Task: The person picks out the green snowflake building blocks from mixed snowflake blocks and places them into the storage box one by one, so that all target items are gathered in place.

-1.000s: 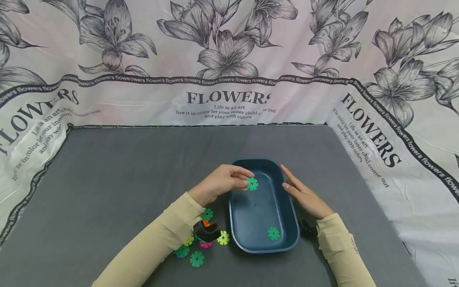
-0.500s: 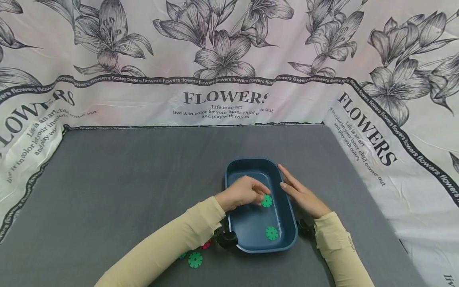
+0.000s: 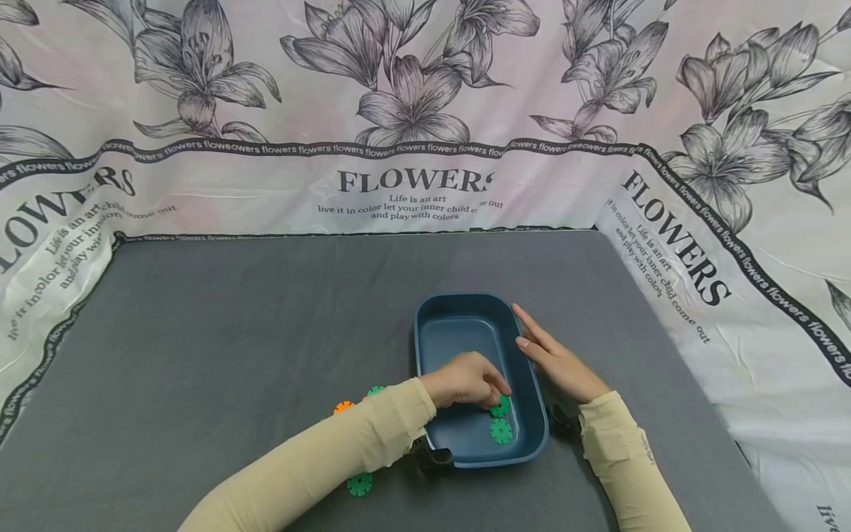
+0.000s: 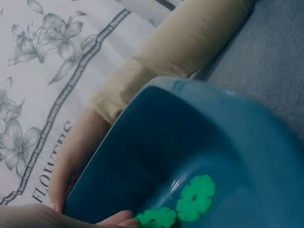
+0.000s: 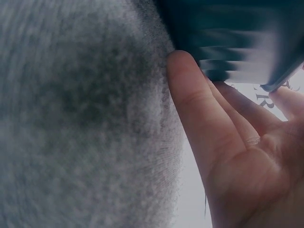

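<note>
Inside the blue plastic tray point(image 3: 452, 336), my left hand point(image 3: 468, 380) reaches low and pinches a green notched plastic disc point(image 3: 501, 406). A second green disc point(image 3: 501, 431) lies flat on the tray floor just nearer to me. Seen from the left wrist, the pinched disc point(image 4: 159, 218) sits at my fingertips, close beside the lying disc point(image 4: 195, 198). My right hand point(image 3: 565, 371) rests against the tray's right side with fingers stretched out. In the right wrist view those fingers point(image 5: 199, 104) lie along the tray's outer wall point(image 5: 228, 42).
Left of the tray, partly hidden by my left sleeve point(image 3: 319, 458), lie loose discs: an orange one point(image 3: 343, 408), a green one point(image 3: 375, 390) and another green one point(image 3: 360, 485). A flower-printed cloth point(image 3: 266, 185) borders the grey table point(image 3: 253, 318).
My left hand has carried the green disc from the tray's far left down toward its near right, beside the other disc. The right hand has stayed on the tray's side.
</note>
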{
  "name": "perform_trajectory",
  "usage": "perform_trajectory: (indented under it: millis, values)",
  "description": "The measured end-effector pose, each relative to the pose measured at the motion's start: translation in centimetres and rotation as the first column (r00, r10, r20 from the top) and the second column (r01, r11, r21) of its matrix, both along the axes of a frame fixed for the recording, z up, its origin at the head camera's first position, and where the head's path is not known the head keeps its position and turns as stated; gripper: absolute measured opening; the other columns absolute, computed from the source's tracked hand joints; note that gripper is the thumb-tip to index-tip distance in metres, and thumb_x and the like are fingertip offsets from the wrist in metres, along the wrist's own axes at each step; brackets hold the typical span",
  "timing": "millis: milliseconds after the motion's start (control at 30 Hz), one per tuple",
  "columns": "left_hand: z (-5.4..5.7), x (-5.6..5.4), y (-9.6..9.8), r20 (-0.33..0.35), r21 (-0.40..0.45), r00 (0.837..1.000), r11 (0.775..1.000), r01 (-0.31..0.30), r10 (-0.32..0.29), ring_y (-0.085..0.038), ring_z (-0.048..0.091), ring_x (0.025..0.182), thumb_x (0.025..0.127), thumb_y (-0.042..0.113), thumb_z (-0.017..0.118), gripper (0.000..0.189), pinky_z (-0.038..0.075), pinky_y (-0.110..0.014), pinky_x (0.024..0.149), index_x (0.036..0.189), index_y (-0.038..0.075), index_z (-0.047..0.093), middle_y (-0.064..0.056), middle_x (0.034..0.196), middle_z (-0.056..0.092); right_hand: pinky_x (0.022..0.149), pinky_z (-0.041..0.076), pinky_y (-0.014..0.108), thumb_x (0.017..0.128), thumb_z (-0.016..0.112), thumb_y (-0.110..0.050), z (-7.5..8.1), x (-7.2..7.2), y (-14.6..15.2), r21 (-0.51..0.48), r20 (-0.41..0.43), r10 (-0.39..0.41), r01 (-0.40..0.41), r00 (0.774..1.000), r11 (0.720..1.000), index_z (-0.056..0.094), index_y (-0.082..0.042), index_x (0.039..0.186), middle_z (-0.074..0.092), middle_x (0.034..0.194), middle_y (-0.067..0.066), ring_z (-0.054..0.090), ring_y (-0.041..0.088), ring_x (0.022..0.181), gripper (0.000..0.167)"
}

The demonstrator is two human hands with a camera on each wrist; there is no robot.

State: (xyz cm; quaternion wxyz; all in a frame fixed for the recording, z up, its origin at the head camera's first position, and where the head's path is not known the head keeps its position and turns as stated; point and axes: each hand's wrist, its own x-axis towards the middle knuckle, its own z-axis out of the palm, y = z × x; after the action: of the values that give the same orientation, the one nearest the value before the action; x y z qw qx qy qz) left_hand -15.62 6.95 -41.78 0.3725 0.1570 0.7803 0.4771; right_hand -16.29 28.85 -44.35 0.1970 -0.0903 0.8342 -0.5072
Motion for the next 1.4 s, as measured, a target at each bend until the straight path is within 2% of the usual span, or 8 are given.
perform_trajectory:
  millis: [300,500,700,833,967,1067,1200,1400]
  values:
    - [0.2,0.4,-0.2,-0.138,-0.05,0.989,0.998,0.041,-0.048,-0.009,0.048,0.058,0.084,0.0,0.067,0.022,0.037,-0.019,0.052,0.105,0.002,0.074,0.0,0.07,0.061,0.103,0.029,0.066,0.102,0.04,-0.044,0.1,-0.1,-0.1,0.003,-0.009,-0.005,0.005,1.0,1.0,0.012,-0.052,0.148,0.005,0.161,-0.001,0.014,0.036,0.145,0.055]
    - [1.0,0.7,0.0,-0.217,-0.135,0.972,0.989,0.06,-0.089,-0.007,0.059,0.084,0.088,0.009,0.067,0.021,0.05,-0.022,0.072,0.107,0.006,0.074,-0.002,0.105,0.072,0.103,0.029,0.066,0.101,0.04,-0.046,0.1,-0.1,0.0,0.008,-0.005,-0.007,0.007,1.0,1.0,0.011,-0.053,0.147,0.004,0.161,-0.001,0.014,0.036,0.146,0.055]
    - [1.9,0.8,-0.9,-0.243,-0.177,0.963,0.981,0.078,-0.12,-0.012,0.062,0.102,0.093,0.017,0.063,0.022,0.052,-0.028,0.083,0.111,0.009,0.073,-0.001,0.113,0.07,0.103,0.029,0.067,0.101,0.04,-0.046,0.3,-0.1,0.1,0.013,-0.007,-0.013,0.013,1.0,1.0,0.011,-0.052,0.148,0.005,0.161,0.001,0.015,0.037,0.145,0.056]
    - [2.7,0.7,-3.7,-0.239,-0.103,0.967,0.992,0.067,-0.09,-0.011,0.062,0.099,0.095,0.023,0.061,0.024,0.051,-0.029,0.081,0.114,0.013,0.072,0.002,0.113,0.068,0.103,0.03,0.067,0.101,0.041,-0.047,0.2,-0.1,-0.1,0.026,-0.012,-0.023,0.024,1.0,0.999,0.012,-0.053,0.147,0.007,0.161,0.003,0.017,0.039,0.144,0.056]
    - [3.4,1.1,-8.9,-0.23,0.036,0.973,0.999,0.031,-0.021,-0.01,0.061,0.099,0.096,0.028,0.059,0.026,0.05,-0.029,0.084,0.117,0.017,0.069,0.003,0.114,0.067,0.103,0.031,0.065,0.1,0.042,-0.047,0.0,-0.2,-0.4,0.033,-0.009,-0.019,0.019,1.0,0.999,0.012,-0.054,0.147,0.006,0.161,0.003,0.017,0.039,0.144,0.056]
    - [3.6,1.8,-13.0,-0.234,0.076,0.97,0.996,-0.045,0.061,-0.012,0.062,0.097,0.095,0.029,0.06,0.025,0.051,-0.03,0.084,0.117,0.019,0.068,0.003,0.11,0.067,0.103,0.031,0.065,0.1,0.042,-0.047,0.0,-0.3,-0.5,0.038,-0.012,-0.013,0.013,1.0,0.999,0.011,-0.053,0.148,0.007,0.161,0.005,0.018,0.038,0.144,0.057]
    - [2.8,3.0,-16.5,-0.312,0.023,0.937,0.987,-0.162,0.16,-0.012,0.061,0.091,0.093,0.026,0.063,0.023,0.051,-0.031,0.08,0.115,0.018,0.067,0.004,0.103,0.066,0.103,0.03,0.066,0.101,0.041,-0.046,0.1,-0.3,-0.5,0.04,-0.013,-0.008,0.009,1.0,0.999,0.009,-0.051,0.149,0.005,0.161,0.005,0.017,0.039,0.144,0.057]
    - [-0.4,4.7,-16.8,-0.49,-0.073,0.854,0.968,-0.241,0.176,-0.01,0.052,0.078,0.088,0.015,0.069,0.029,0.047,-0.027,0.069,0.116,0.01,0.067,-0.001,0.096,0.061,0.104,0.028,0.067,0.101,0.042,-0.044,-0.1,-0.1,-0.4,0.054,-0.01,-0.013,0.013,1.0,0.998,0.01,-0.052,0.148,0.005,0.161,0.005,0.017,0.041,0.144,0.057]
